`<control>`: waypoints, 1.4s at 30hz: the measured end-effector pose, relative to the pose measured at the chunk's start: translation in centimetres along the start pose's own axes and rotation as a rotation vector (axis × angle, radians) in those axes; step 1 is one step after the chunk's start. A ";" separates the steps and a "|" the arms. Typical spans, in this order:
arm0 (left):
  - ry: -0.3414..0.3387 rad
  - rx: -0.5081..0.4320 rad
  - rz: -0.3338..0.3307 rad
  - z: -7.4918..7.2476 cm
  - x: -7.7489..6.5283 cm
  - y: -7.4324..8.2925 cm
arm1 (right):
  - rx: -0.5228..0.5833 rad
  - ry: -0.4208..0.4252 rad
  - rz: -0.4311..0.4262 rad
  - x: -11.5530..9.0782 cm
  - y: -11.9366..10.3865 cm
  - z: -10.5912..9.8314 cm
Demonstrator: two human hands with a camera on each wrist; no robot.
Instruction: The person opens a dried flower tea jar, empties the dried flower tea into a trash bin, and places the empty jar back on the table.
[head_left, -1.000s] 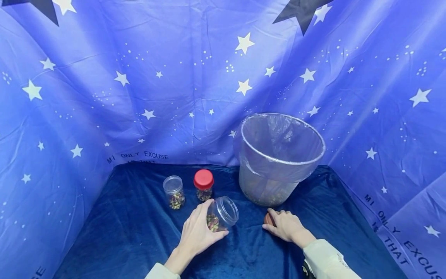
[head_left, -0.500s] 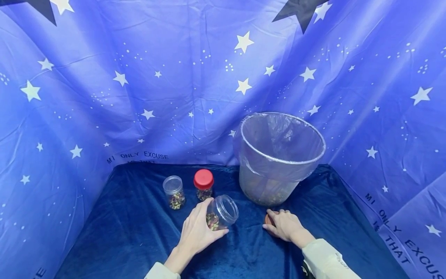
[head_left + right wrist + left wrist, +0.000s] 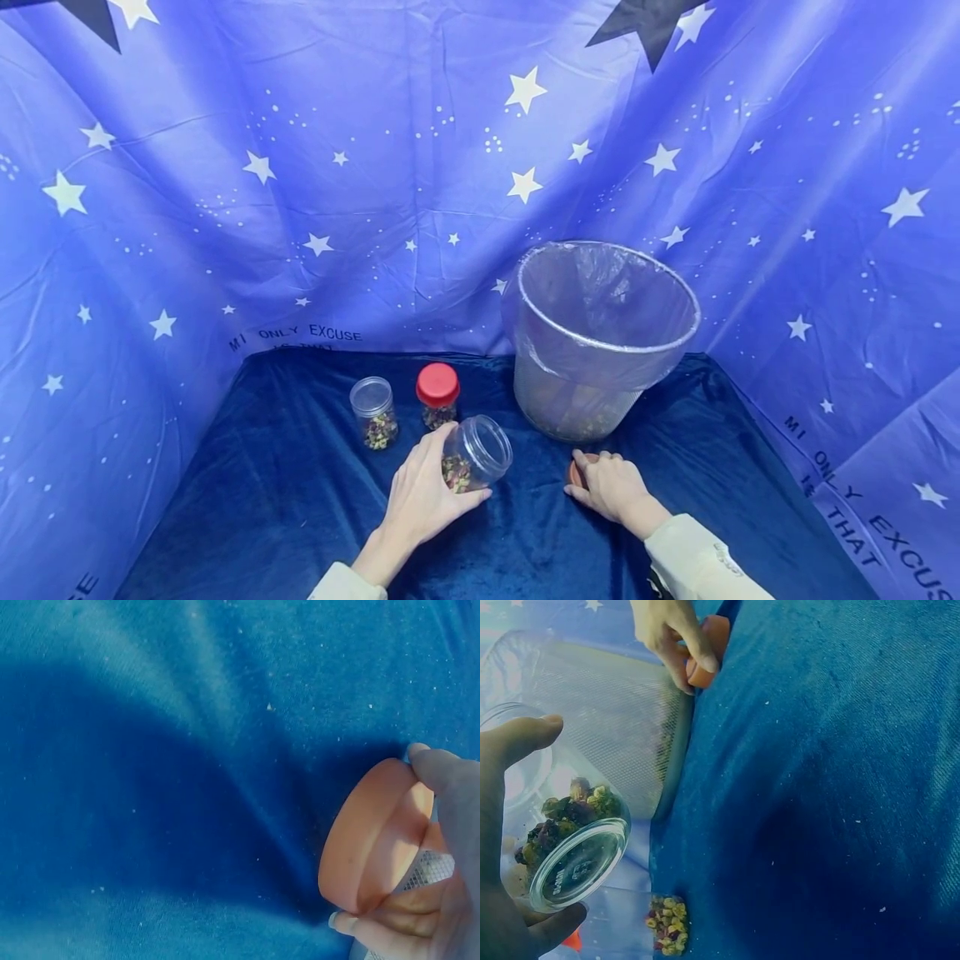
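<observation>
My left hand grips a clear, lidless jar round its body. The jar leans, with its mouth toward the right. Dried, reddish and yellow-green bits lie along its lower side, near the ridged base seen in the left wrist view. On the blue cloth in front of the bin, my right hand holds a round orange lid by its edge, thumb on one side and fingertips on the other. Part of the lid is hidden under the hand in the head view.
A red-capped jar and a clear jar, both holding similar bits, stand behind my left hand. A mesh bin with a transparent liner stands at the back right. Starry blue curtains enclose the cloth-covered table.
In my left hand the tilted jar has risen very slightly. My right hand stays on the orange lid at nearly the same spot.
</observation>
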State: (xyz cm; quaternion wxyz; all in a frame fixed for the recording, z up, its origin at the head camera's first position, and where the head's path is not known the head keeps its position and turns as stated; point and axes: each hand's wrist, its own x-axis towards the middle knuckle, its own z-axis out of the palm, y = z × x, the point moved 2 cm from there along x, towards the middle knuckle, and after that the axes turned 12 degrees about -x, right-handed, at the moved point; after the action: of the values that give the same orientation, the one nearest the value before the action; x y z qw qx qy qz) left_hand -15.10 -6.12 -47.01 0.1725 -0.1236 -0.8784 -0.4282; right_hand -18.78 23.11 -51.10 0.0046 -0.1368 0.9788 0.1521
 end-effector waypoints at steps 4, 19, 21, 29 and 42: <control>0.005 -0.009 0.007 0.1 0.0 0.0 | 0.016 -0.005 0.012 0.0 0.0 0.1; 0.016 -0.009 0.011 -0.5 0.3 0.3 | 0.143 -0.098 0.047 0.2 1.2 -0.3; 0.012 -0.009 0.009 -0.5 0.3 0.3 | 0.172 -0.132 0.051 0.3 1.6 -0.6; 0.017 -0.006 0.031 -0.7 0.5 0.4 | 0.207 -0.164 0.053 0.2 2.8 -2.2; 0.009 -0.022 0.022 -1.3 1.3 0.6 | 0.238 0.004 -0.026 0.5 1.9 -7.9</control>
State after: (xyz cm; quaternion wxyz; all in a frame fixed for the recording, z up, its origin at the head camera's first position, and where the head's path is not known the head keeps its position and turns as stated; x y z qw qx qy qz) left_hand -15.80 -6.67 -45.28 0.1798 -0.1330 -0.8715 -0.4365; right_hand -19.51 22.34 -43.04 0.0206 -0.1481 0.9882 0.0347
